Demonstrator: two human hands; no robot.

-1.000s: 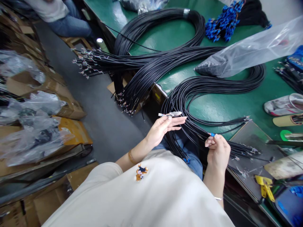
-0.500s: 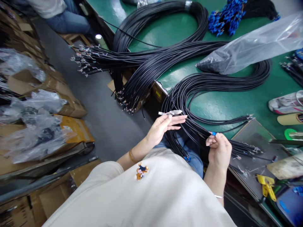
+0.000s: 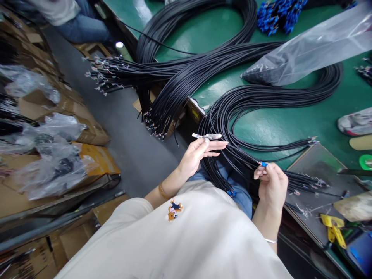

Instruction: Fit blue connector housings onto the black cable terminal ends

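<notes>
My left hand (image 3: pixel 197 155) pinches a slim whitish piece (image 3: pixel 214 136) between thumb and index finger, its other fingers stretched out. That piece has a white tip on the left and a wider, pale, shiny part on the right; its exact kind is unclear. My right hand (image 3: pixel 271 182) is closed in a pinch on a small blue connector (image 3: pixel 264 164) with a fine reddish wire end showing at its left. Between and beyond both hands runs a bundle of black cables (image 3: pixel 223 116). Blue ends (image 3: pixel 231 192) of several cables hang by my lap.
More black cables (image 3: pixel 186 73) cross the green table (image 3: pixel 252 133), stripped ends hanging over its edge. A clear plastic bag (image 3: pixel 314 54) lies across them. Yellow-handled cutters (image 3: pixel 333 228) rest at right on a grey board (image 3: pixel 312 166). Cardboard boxes (image 3: pixel 95 130) stand left; a seated person (image 3: pixel 81 23) is beyond.
The view has shifted slightly, so the table's things sit a little differently in the picture. Both hands keep their pinches, with the right one slightly farther right in the picture.
</notes>
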